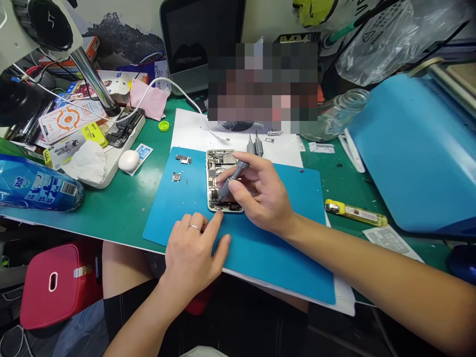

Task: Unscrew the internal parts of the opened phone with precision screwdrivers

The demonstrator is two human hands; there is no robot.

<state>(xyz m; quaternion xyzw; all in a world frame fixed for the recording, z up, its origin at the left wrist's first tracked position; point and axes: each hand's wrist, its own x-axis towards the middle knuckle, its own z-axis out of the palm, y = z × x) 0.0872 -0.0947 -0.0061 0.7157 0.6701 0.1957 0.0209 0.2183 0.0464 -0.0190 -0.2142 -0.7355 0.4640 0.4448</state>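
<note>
An opened smartphone, its inner parts exposed, lies on a blue mat. My right hand is closed around a grey screwdriver, held tilted with its tip down at the phone's lower left corner. My left hand rests on the mat below the phone, holding nothing. Its index fingertip touches the phone's bottom edge, while the thumb stands apart and the other fingers are bent. Two more grey screwdrivers stand just beyond the phone. Left of it lie a small metal bracket and another small phone part.
A glass jar lies at the back right, near a yellow utility knife. At the left are a blue plastic pack, a white earbud case and a metal stand post. A white cable arches behind the mat.
</note>
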